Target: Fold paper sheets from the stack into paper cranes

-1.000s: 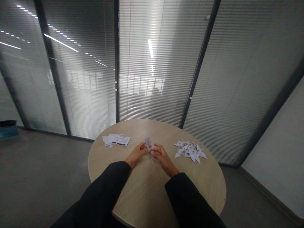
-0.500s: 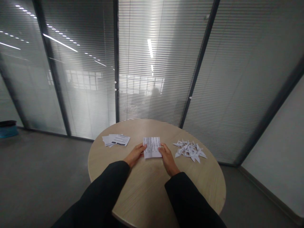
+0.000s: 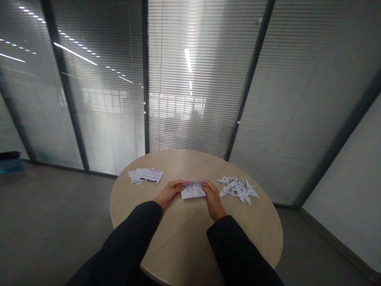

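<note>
A folded sheet of printed white paper (image 3: 193,190) lies on the round wooden table (image 3: 181,238), near the middle. My left hand (image 3: 171,192) pinches its left end, and my right hand (image 3: 212,198) holds its right end, with the fingers curled over the top edge. Beside my right hand sits a pile of several white origami cranes (image 3: 238,188). To the left of my left hand lies a small stack of printed paper sheets (image 3: 145,175). Neither hand touches the pile or the stack.
Behind the table stands a glass partition with blinds (image 3: 190,103) and dark frames, with a blurred figure (image 3: 195,116) behind it. A grey floor (image 3: 53,214) surrounds the table. A blue bin (image 3: 10,163) stands at the far left.
The narrow strip has been opened into a wider sheet, then folded shorter. My hands have moved closer together, and both now grip the paper's ends.
</note>
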`<state>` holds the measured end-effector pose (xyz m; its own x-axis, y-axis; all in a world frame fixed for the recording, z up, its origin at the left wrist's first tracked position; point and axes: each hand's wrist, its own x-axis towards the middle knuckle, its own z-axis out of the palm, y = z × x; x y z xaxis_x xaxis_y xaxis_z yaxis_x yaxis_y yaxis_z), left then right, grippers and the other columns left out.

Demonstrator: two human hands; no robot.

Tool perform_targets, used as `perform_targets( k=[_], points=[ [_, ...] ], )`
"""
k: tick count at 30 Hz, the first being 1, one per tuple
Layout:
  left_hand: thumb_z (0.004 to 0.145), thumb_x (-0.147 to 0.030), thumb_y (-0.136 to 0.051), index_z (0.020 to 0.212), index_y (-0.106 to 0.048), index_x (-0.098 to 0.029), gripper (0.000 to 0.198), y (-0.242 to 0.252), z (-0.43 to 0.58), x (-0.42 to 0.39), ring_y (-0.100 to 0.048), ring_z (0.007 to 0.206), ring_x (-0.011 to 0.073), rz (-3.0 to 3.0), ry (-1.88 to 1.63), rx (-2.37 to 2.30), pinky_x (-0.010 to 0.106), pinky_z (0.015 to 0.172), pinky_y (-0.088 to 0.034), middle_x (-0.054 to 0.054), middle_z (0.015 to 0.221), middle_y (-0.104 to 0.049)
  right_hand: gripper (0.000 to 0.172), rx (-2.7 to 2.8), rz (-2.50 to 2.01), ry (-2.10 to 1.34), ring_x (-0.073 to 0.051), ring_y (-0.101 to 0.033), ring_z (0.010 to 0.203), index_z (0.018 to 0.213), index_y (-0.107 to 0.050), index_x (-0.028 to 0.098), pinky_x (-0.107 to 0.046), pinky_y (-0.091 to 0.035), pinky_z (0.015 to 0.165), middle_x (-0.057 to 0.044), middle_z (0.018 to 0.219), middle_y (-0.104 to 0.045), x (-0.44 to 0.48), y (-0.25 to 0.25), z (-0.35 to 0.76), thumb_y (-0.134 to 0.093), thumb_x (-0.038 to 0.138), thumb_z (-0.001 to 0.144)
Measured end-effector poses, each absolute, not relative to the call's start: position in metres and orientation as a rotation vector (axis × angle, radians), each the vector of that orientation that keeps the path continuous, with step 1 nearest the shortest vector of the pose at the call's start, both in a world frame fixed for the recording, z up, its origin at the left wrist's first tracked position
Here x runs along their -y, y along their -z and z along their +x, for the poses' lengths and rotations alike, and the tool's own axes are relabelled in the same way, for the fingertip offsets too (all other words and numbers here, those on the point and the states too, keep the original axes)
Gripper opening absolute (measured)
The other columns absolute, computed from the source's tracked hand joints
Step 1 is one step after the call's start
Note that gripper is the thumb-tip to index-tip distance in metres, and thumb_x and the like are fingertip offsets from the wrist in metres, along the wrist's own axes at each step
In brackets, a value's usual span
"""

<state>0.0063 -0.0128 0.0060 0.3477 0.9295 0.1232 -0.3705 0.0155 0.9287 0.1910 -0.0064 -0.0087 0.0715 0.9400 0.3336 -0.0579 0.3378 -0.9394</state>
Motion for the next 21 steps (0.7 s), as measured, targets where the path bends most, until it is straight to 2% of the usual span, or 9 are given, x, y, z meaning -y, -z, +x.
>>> perform_targets(
  k=[4, 7, 11, 14, 18, 19, 21],
  points=[
    [0.061, -0.017, -0.070, 0.086, -0.072, -0.011, 0.027, -0.012, 0.006, 0.018, -0.062, 0.096, 0.0228, 1.103, -1.109, -0.629, 0.032, 0.092, -0.042, 0.013, 0.105, -0.068, 0.021, 1.212, -0.898, -1.007, -0.021, -0.059, 0.075, 0.081, -0.066, 0.021, -0.028, -0.043, 0.063, -0.002, 0.083, -0.066, 0.005, 0.011, 0.192, -0.054, 0.027, 0.064],
    [0.064, -0.024, -0.064, 0.082, -0.073, -0.008, 0.025, -0.012, 0.007, 0.019, -0.061, 0.097, 0.0244, 1.093, -1.116, -0.579, 0.033, 0.091, -0.043, 0.016, 0.106, -0.067, 0.020, 1.176, -0.888, -1.068, -0.020, -0.059, 0.074, 0.078, -0.066, 0.021, -0.028, -0.044, 0.064, -0.002, 0.080, -0.065, 0.003, 0.011, 0.191, -0.052, 0.026, 0.063],
    [0.071, -0.038, -0.064, 0.084, -0.071, -0.009, 0.033, -0.003, 0.007, 0.013, -0.063, 0.085, 0.0218, 1.190, -1.135, -0.664, 0.032, 0.080, -0.045, 0.013, 0.091, -0.069, 0.021, 1.272, -0.895, -1.038, -0.020, -0.057, 0.073, 0.071, -0.066, 0.019, -0.027, -0.042, 0.062, -0.003, 0.076, -0.064, 0.004, 0.009, 0.191, -0.048, 0.028, 0.065],
    [0.058, -0.033, -0.077, 0.075, -0.066, -0.011, 0.030, 0.003, 0.007, 0.007, -0.060, 0.067, 0.0158, 1.349, -1.189, -0.858, 0.026, 0.065, -0.044, 0.006, 0.071, -0.067, 0.023, 1.389, -0.873, -0.988, -0.018, -0.054, 0.068, 0.068, -0.066, 0.018, -0.027, -0.039, 0.060, -0.003, 0.072, -0.062, 0.007, 0.007, 0.189, -0.045, 0.028, 0.068],
    [0.051, -0.029, -0.081, 0.077, -0.058, -0.014, 0.038, 0.006, 0.006, 0.003, -0.057, 0.062, 0.0128, 1.413, -1.250, -0.858, 0.023, 0.058, -0.040, 0.000, 0.066, -0.062, 0.024, 1.396, -0.882, -1.007, -0.017, -0.054, 0.063, 0.080, -0.065, 0.020, -0.026, -0.039, 0.057, -0.001, 0.069, -0.062, 0.013, 0.004, 0.184, -0.049, 0.036, 0.074],
    [0.051, -0.029, -0.081, 0.079, -0.057, -0.015, 0.040, 0.006, 0.006, 0.003, -0.057, 0.062, 0.0128, 1.439, -1.266, -0.866, 0.023, 0.058, -0.040, 0.000, 0.067, -0.061, 0.027, 1.422, -0.916, -0.996, -0.017, -0.054, 0.062, 0.089, -0.064, 0.020, -0.026, -0.039, 0.056, 0.000, 0.069, -0.062, 0.014, 0.003, 0.183, -0.052, 0.038, 0.073],
    [0.052, -0.029, -0.080, 0.083, -0.056, -0.015, 0.041, 0.007, 0.005, 0.002, -0.058, 0.064, 0.0135, 1.491, -1.288, -0.896, 0.023, 0.059, -0.040, 0.000, 0.069, -0.062, 0.032, 1.493, -0.979, -0.923, -0.017, -0.054, 0.063, 0.094, -0.063, 0.020, -0.026, -0.039, 0.057, 0.000, 0.071, -0.063, 0.015, 0.002, 0.181, -0.060, 0.041, 0.070]
  ],
)
